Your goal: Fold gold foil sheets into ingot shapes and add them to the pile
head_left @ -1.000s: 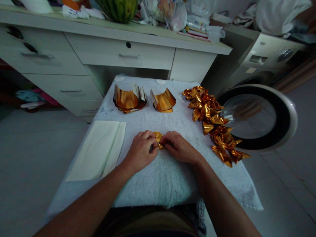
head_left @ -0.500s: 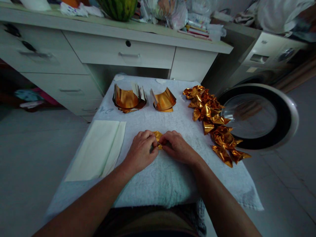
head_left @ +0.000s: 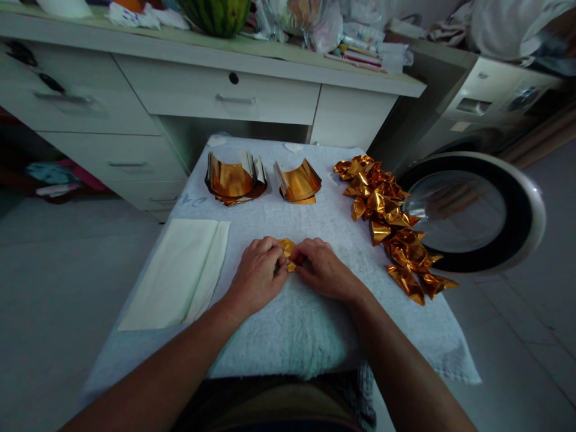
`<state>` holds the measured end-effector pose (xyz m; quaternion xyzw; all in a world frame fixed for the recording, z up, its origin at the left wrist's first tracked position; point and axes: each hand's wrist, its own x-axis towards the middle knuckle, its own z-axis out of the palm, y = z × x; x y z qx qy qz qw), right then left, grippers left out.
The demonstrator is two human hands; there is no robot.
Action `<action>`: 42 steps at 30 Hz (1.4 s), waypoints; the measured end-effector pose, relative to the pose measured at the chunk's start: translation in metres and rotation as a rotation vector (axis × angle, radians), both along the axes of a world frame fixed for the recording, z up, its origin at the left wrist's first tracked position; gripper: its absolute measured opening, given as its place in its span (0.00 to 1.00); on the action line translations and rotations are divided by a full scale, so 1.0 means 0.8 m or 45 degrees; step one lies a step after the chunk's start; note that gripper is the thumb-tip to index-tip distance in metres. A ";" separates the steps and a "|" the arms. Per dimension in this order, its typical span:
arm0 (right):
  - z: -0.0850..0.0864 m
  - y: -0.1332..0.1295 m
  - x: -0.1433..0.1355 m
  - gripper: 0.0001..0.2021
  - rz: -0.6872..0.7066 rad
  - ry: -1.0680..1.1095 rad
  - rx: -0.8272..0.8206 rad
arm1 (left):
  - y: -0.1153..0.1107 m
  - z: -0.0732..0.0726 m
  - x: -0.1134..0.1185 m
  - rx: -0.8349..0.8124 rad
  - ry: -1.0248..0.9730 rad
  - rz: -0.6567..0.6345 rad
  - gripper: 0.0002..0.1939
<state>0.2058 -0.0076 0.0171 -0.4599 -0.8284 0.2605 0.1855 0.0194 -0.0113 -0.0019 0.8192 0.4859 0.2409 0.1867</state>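
Both hands meet over the middle of the cloth-covered table, pinching one small piece of gold foil paper (head_left: 287,246) between them. My left hand (head_left: 261,267) is closed on its left side, and my right hand (head_left: 321,264) on its right. Most of the foil is hidden behind the fingers. Beyond the hands stand two curved stacks of gold foil sheets, a larger stack (head_left: 231,180) at left and a smaller stack (head_left: 299,182) beside it. A heap of folded, shiny gold foil pieces (head_left: 382,207) runs along the table's right side.
White folded paper sheets (head_left: 173,270) lie on the tablecloth (head_left: 324,336) at left. Behind is a white drawer cabinet (head_left: 270,99) with a watermelon (head_left: 216,15) and plastic bags on top. An open washing machine door (head_left: 524,210) juts toward the table's right edge.
The hands stay in the same place with only slight finger movement on the foil. Everything else on the table lies as before.
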 end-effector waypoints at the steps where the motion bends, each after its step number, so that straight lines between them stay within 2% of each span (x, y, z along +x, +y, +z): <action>1: 0.000 0.000 -0.001 0.10 -0.004 -0.001 0.002 | 0.000 0.000 0.000 -0.001 -0.004 0.006 0.06; 17: -0.003 -0.001 -0.003 0.08 -0.017 -0.006 0.001 | -0.002 -0.001 -0.006 -0.029 -0.088 -0.036 0.07; 42: -0.003 -0.001 -0.004 0.08 -0.037 -0.002 -0.013 | -0.005 0.001 -0.002 -0.020 0.075 0.019 0.07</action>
